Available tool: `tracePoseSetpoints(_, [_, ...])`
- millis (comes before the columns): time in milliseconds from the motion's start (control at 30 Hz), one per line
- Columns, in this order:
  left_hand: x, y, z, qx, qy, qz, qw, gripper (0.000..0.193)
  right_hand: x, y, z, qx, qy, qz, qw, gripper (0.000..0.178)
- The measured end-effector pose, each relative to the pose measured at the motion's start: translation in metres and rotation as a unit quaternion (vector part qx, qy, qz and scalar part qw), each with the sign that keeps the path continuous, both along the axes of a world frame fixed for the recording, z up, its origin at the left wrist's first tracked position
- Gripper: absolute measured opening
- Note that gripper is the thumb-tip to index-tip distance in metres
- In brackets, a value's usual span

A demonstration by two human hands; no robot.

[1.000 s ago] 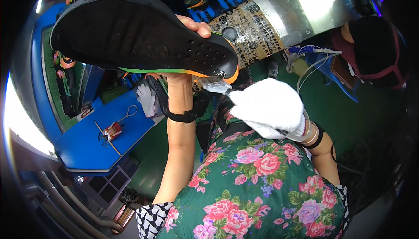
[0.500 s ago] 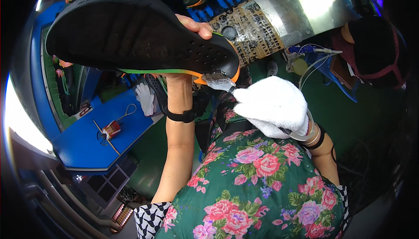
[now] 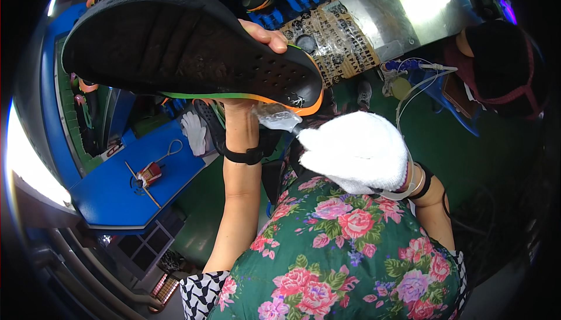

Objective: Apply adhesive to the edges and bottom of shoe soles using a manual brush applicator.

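A large black shoe sole (image 3: 175, 45) with a green-to-orange edge is tilted up before me. My left hand (image 3: 266, 35) is closed around it from behind; some fingers show over the far edge and the rest are hidden. Small holes dot the sole's narrower end, where wet, shiny streaks lie near the tip. My right hand (image 3: 356, 151), in a white knitted glove, is closed on the dark handle of a brush (image 3: 279, 119). The brush's pale, wet-looking bristles sit just below the orange edge, in front of my left wrist; whether they touch the sole I cannot tell.
A blue table (image 3: 128, 194) at left bears a small red container (image 3: 149, 172) with a stick across it, and a white glove (image 3: 193, 133). Ahead runs a curved metal surface (image 3: 409, 10) with a taped brown patch (image 3: 345, 39). Another person (image 3: 497, 68) is at far right.
The brush has moved left and slightly down from the sole's tip, below its edge. My right hand went with it. The left hand and sole have hardly moved.
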State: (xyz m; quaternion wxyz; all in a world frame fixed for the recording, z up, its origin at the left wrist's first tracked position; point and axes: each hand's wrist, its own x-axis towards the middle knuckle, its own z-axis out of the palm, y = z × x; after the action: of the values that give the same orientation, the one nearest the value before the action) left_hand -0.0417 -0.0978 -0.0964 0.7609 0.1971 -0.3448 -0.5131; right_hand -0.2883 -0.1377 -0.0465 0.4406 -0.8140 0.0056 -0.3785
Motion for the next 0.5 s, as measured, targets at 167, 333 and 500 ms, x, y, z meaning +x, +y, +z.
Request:
tracePoseSetpoints(167, [0.004, -0.002, -0.005, -0.028, -0.037, 0.032, 0.998, 0.085, -0.009, -0.005, -0.004, -0.01, 0.042, -0.057, 0.997, 0.034])
tracePoseSetpoints(333, [-0.004, -0.007, 0.01, -0.02, -0.026, -0.002, 0.999, 0.077, -0.005, -0.008, -0.005, 0.019, 0.052, -0.095, 0.994, 0.03])
tracePoseSetpoints(500, [-0.002, -0.007, 0.007, -0.005, -0.043, -0.023, 0.999, 0.077, -0.002, -0.012, -0.012, 0.211, 0.027, -0.017, 0.977, 0.024])
